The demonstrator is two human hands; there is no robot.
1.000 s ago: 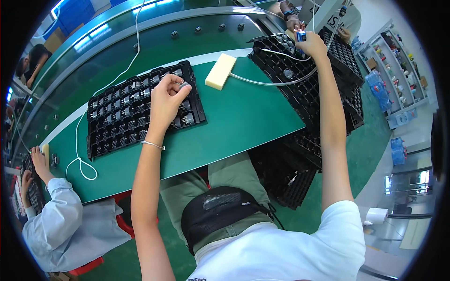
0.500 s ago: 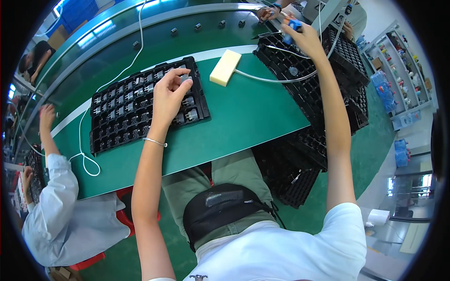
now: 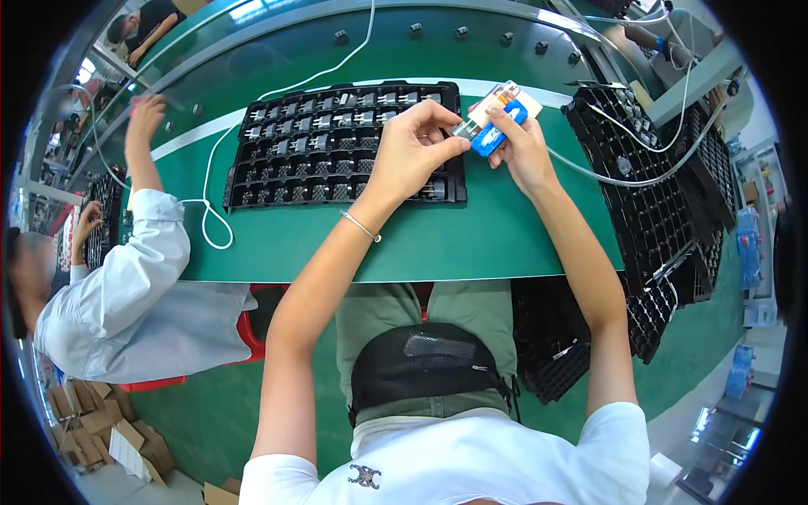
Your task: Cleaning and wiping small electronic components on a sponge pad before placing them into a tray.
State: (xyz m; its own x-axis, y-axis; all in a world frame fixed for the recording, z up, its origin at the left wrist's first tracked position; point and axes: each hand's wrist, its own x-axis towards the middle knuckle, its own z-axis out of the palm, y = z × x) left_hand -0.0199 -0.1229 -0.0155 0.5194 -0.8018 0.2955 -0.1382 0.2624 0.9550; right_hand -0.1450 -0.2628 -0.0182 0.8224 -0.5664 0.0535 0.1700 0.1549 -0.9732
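Note:
My right hand [image 3: 523, 153] is closed round a blue hand-held tool [image 3: 486, 145] with orange and clear parts at its far end, above the table just right of the black tray [image 3: 295, 195]. My left hand [image 3: 412, 151] is closed in a pinch, its fingertips meeting the tool's left end. What sits between those fingertips is too small and too hidden to name. Several small black plug-like pieces with metal pins lie in the tray's compartments. A pale yellow block [image 3: 532, 99] is partly covered by the tool.
At the right stand stacked black trays [image 3: 640, 194], with a clear tube [image 3: 589, 175] running across. A white cable [image 3: 207, 210] loops left of my tray. Small black pieces [image 3: 461, 32] are spaced along the green belt [image 3: 379, 50] beyond. A co-worker's sleeve [image 3: 139, 252] is at the left.
My right hand has brought the blue tool from the right-hand trays to the table's middle. My left hand has moved right from above the tray to meet it. The view has turned rightward.

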